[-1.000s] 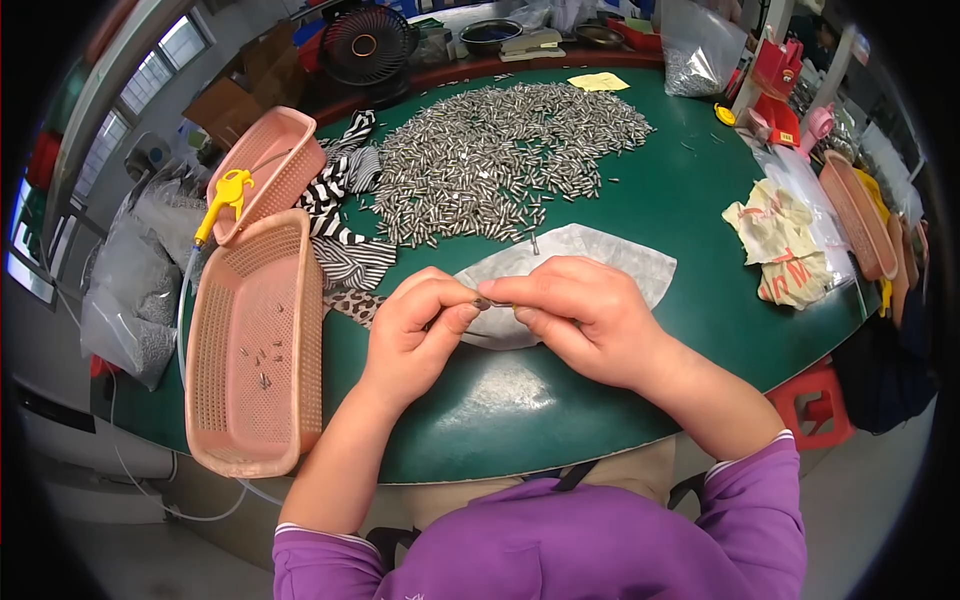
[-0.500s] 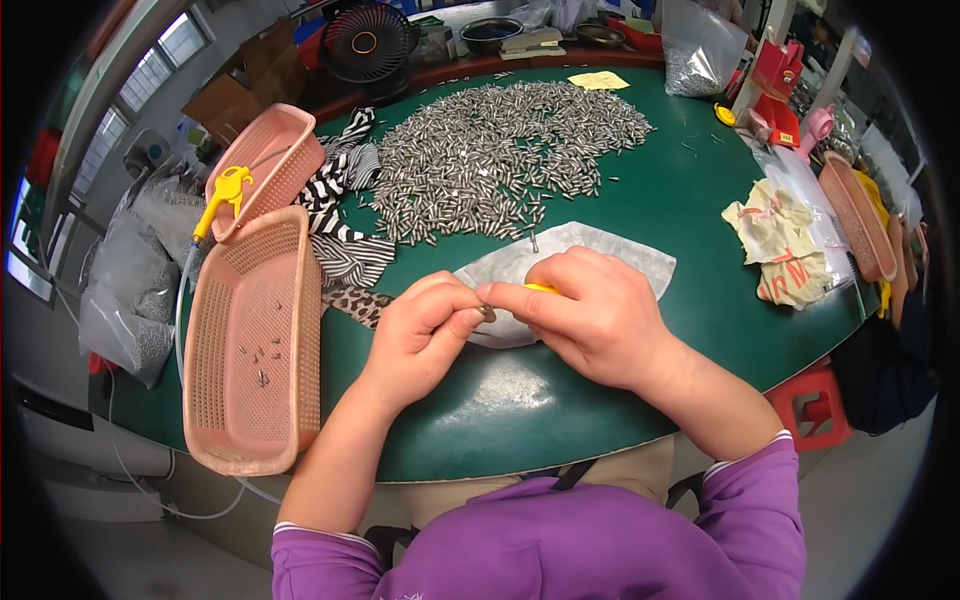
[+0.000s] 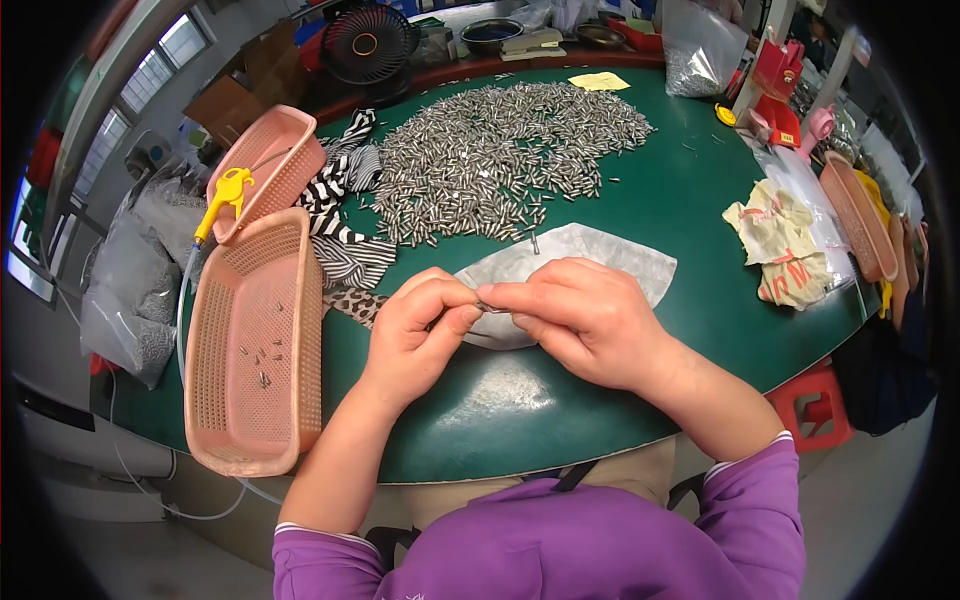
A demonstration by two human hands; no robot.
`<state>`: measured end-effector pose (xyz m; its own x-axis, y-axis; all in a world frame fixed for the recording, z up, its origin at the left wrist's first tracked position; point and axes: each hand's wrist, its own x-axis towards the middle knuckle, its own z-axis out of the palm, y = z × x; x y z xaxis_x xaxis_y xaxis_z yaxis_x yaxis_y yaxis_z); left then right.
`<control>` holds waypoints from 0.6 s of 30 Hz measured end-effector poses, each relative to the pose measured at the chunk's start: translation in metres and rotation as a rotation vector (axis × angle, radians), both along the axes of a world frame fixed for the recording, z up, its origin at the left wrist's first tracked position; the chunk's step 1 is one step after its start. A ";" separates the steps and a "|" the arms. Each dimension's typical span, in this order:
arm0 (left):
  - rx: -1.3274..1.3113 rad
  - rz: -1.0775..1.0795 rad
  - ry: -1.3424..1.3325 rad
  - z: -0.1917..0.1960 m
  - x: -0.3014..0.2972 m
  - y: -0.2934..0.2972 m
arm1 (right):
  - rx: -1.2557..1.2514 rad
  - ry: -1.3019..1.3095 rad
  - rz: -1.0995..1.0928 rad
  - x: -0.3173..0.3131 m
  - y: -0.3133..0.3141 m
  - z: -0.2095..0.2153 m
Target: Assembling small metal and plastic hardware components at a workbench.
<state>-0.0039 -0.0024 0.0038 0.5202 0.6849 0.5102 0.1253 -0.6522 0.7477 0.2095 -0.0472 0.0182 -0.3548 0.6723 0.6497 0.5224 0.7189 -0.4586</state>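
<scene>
Step in hand, as I judged it: fine two-handed handling of a small metal piece (image 3: 488, 308), held above the pale sheet (image 3: 637, 264) on the green surface (image 3: 440, 440). Left hand (image 3: 422, 320) pinched it between fingers; right hand (image 3: 590, 315) had fingers bent in against it, grip hidden, could not tell. Next move called for a steady left pinch. Nearer pink basket (image 3: 309, 350): a few loose metal parts (image 3: 264, 380). Clear bags (image 3: 125, 335): grey bulk.

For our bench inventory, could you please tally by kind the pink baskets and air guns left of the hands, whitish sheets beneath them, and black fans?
Near pink basket, far pink basket: 2
Air gun: 1
Whitish sheet: 1
Black fan: 1
Total: 5
</scene>
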 end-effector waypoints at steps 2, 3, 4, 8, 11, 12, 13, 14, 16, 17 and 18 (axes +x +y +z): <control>0.005 -0.001 0.004 0.000 0.000 0.000 | -0.001 -0.002 -0.002 0.000 0.000 0.000; -0.006 0.000 0.010 0.000 0.000 0.000 | 0.001 -0.035 -0.012 0.000 0.000 0.000; -0.018 0.001 0.015 -0.001 0.000 0.000 | 0.002 -0.067 -0.021 0.001 -0.001 0.000; -0.038 -0.071 0.020 -0.001 0.002 -0.001 | 0.170 -0.187 -0.115 0.002 0.001 0.002; -0.086 -0.072 0.028 0.002 0.001 -0.003 | 0.213 -0.184 -0.166 0.004 0.003 -0.001; -0.084 -0.070 0.029 0.001 0.000 -0.003 | 0.178 -0.116 -0.169 0.002 0.003 -0.001; -0.074 -0.070 -0.031 -0.001 0.000 -0.001 | 0.143 -0.048 -0.173 0.001 0.003 -0.001; -0.063 -0.069 -0.091 -0.002 0.000 -0.001 | 0.145 -0.047 -0.170 0.000 0.002 0.002; -0.049 -0.050 -0.100 -0.002 0.000 -0.001 | 0.029 -0.016 -0.174 0.000 -0.003 0.008; -0.036 -0.031 -0.107 -0.002 -0.001 -0.002 | 0.030 -0.016 -0.171 0.001 -0.002 0.006; -0.036 -0.032 -0.109 -0.002 0.000 -0.002 | 0.045 -0.033 -0.135 0.004 -0.001 0.002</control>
<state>-0.0042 -0.0044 0.0021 0.4848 0.6875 0.5407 0.0213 -0.6273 0.7785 0.2135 -0.0483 0.0197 -0.2846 0.6859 0.6697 0.6298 0.6605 -0.4088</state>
